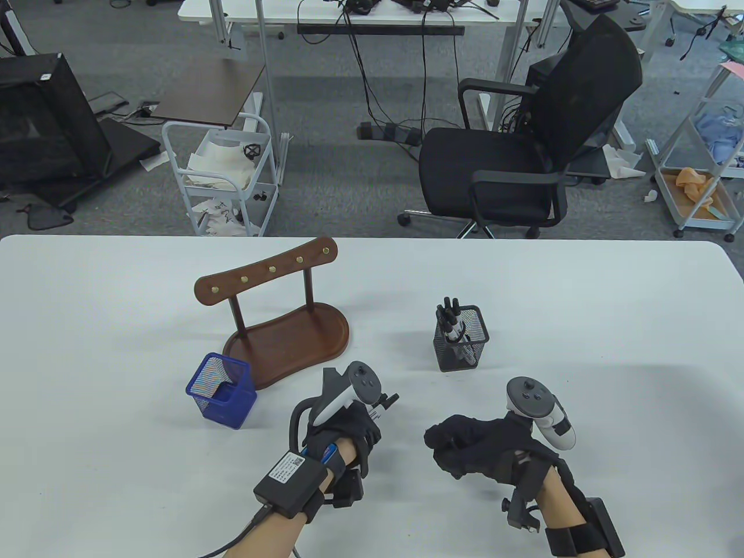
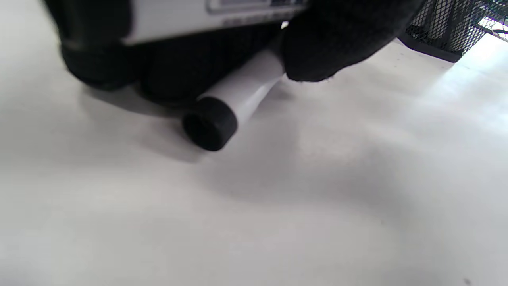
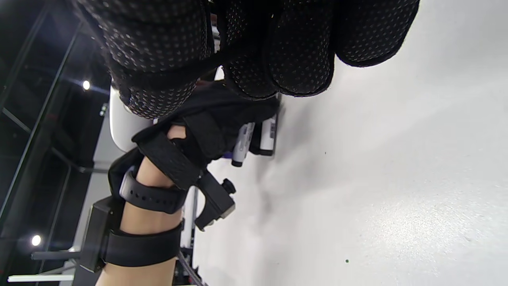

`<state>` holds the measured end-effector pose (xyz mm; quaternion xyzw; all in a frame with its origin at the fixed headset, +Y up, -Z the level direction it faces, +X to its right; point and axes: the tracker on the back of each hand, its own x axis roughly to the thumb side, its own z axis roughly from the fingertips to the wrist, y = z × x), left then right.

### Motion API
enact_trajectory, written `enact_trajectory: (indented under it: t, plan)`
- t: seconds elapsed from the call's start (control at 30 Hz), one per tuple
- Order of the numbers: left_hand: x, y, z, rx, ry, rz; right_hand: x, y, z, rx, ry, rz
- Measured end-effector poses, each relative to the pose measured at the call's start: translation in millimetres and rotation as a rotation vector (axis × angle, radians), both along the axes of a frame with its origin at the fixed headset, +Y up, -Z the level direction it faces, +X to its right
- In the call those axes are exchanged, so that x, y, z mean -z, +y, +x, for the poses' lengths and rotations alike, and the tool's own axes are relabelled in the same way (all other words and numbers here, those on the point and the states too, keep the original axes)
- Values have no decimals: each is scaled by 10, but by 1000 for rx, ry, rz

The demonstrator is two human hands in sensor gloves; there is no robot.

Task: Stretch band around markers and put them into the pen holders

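Table view. Left hand point(image 1: 343, 427) low over the white bench point(image 1: 581, 302), fingers curled round a small bunch of markers point(image 1: 383, 404) whose black ends poke out toward the black mesh holder point(image 1: 462, 340). That holder already carries several markers, standing upright. Blue mesh holder point(image 1: 222, 390) sits to the left, just in front of the wooden rack point(image 1: 279, 325); what is inside the blue one I cannot make out. Right hand point(image 1: 482, 450) well apart from the left, fingers clenched in a loose fist; no band visible in it (could be hidden in the palm, cannot tell).

Left wrist view. One white marker barrel with black cap point(image 2: 222, 115) angled down, cap at or near the bench surface, gloved fingers point(image 2: 337, 43) clamped on the barrel. Corner of the black mesh holder at top right. No band seen round the barrel from here.

Right wrist view. Camera on its side. Right fingers point(image 3: 285, 51) curled in, nothing plainly held. Beyond them the left hand with marker barrels showing beneath it.

Judgement: step in hand looks like gathering the bunch before banding. To do it well, tap the marker ends level on the bench, keep the barrels parallel and tight, leave one end free of the fingers so the band can slip over.
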<state>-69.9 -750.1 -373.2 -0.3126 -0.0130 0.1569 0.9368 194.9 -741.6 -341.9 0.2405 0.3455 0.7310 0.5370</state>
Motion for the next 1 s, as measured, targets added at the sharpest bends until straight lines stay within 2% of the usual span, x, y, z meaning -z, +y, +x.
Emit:
enact_trajectory:
  t: [0.13,0.3,0.4,0.47,0.63,0.77,0.87,1.0]
  plan:
    - [32,63,-52,-70,-65,-81,1,-4,-5,-2,2,-5]
    - [40,209,-81,-125,-113,-91,1,-6,-10,-5,-1,-7]
    - [42,302,-49,-155,-203,-123,2,-4,-9,-5,-4,-6]
    - [45,364,7,-178,-334,-189,5,-1,-5,-6,-12,-1]
    - [9,475,143,-169,-443,-223,12,11,15,-21,-49,22]
    - [-2,499,239,-176,-512,-229,19,16,35,-14,-82,34]
    - [-13,480,294,-209,-551,-280,23,35,64,-26,-122,58]
    - [-23,471,338,-217,-572,-283,31,45,100,-64,-173,98]
